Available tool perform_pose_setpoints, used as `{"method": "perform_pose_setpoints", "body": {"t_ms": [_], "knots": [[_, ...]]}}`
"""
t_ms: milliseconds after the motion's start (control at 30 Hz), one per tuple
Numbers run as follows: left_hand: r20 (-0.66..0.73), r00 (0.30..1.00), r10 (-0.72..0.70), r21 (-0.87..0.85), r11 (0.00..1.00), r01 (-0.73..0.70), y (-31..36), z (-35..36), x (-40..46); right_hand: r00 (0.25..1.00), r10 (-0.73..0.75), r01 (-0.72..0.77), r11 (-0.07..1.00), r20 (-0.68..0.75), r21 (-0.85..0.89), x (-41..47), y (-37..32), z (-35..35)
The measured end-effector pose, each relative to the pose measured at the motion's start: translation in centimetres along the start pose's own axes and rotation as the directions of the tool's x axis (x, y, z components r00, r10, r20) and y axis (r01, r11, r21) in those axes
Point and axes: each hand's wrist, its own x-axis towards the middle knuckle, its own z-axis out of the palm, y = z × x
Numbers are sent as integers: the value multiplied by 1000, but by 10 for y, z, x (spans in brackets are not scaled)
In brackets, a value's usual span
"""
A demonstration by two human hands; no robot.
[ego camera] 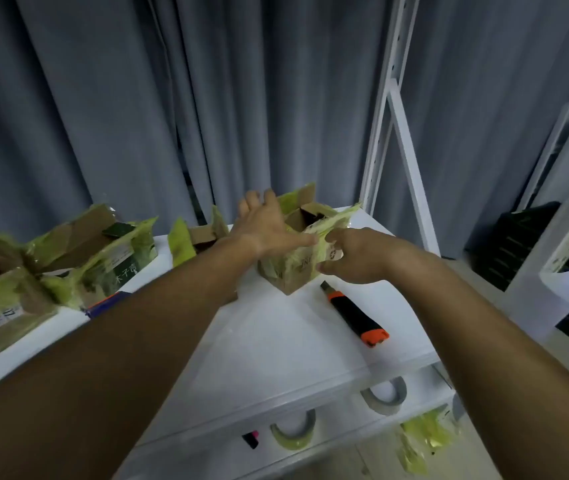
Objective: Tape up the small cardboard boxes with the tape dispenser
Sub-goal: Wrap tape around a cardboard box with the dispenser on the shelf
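A small cardboard box [298, 268] with yellow-green tape scraps on it stands open near the far right corner of the white table [276, 341]. My left hand [262, 223] lies over the box's left top edge with its fingers spread, the thumb reaching across toward the front. My right hand [352, 254] grips the box's right front side, fingers curled round a taped flap. A blue tape dispenser [108, 303] peeks out from behind my left forearm; most of it is hidden.
An orange and black utility knife [357, 315] lies right of the box. Several other taped, open boxes [79, 254] crowd the table's left side. Tape rolls [293, 429] sit on a lower shelf. A white rack post [385, 109] and grey curtains stand behind.
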Motion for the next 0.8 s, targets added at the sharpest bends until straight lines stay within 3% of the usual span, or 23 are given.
{"method": "perform_pose_setpoints", "body": {"t_ms": [133,467,633,800], "knots": [[-16,999,-46,-35,998,45,-6,4,6,1000,9,-9,1000,15,-8,6,11,7],[-142,989,30,33,999,-25,-4,26,-13,999,41,-39,998,-28,53,23,21,19],[-193,980,-39,-97,995,21,-3,36,-17,998,18,-12,996,-60,93,32,17,29],[-136,990,-49,-255,967,13,-12,43,-13,997,-7,15,994,-74,110,37,13,35]]}}
